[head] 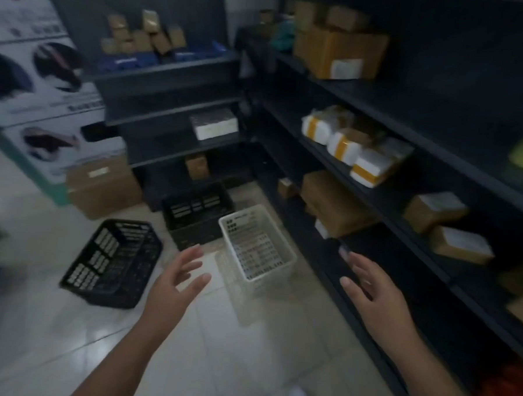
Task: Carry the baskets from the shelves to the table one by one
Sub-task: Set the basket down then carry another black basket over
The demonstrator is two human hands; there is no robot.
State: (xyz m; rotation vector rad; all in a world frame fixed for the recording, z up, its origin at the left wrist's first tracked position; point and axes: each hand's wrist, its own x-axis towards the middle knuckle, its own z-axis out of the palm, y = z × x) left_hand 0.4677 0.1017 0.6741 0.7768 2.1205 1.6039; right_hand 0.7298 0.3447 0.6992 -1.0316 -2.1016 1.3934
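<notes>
A white slotted basket [256,241] stands on the pale tiled floor beside the dark shelves. My left hand [175,284] hovers just to its near left, fingers spread and holding nothing. My right hand [376,297] is out to the basket's right, in front of the bottom shelf, also spread and empty. Neither hand touches the basket. A black basket [114,262] lies tilted on the floor to the left. Another black basket [197,212] sits behind the white one at the foot of the back shelf.
Dark shelving [377,161] runs along the right and back, loaded with cardboard boxes [340,50] and white wrapped parcels [354,145]. A cardboard box [103,186] and a printed carton stack [45,80] stand on the left. The view is blurred.
</notes>
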